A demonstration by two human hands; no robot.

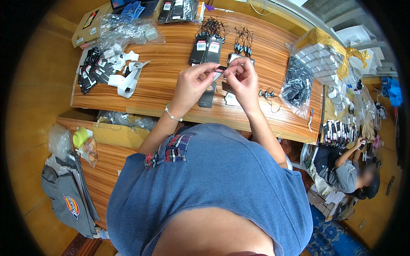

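- Pinching a small tag [219, 69] — dark along its top, paler below — the left hand [194, 83] has thumb and fingertips drawn together at its left end.
- The right hand [243, 81] closes thumb and forefinger at the other end, remaining fingers curled; this grip, too, leaves little gap.
- The tag is up between the hands, above the middle of the tabletop [171, 55].
- A beaded bracelet [171, 115] circles the left wrist.
- Just below the hands: a dark strip [206, 100] and, to its right, a white card [231, 100].
- Beyond them, black packs [199, 53] lie with a heap of black cords [212, 27] behind.
- Right of the right hand are loose cords [267, 93], then a clear bag [295, 85] of dark items, with pale boxes [316, 62] wrapped in plastic behind it.
- At left, white paper strips [128, 81] lie beside dark tags [87, 77] — a crumpled plastic heap [124, 34] sits farther back.
- Off to the right, a co-worker [348, 173] holds a small dark item [362, 145].
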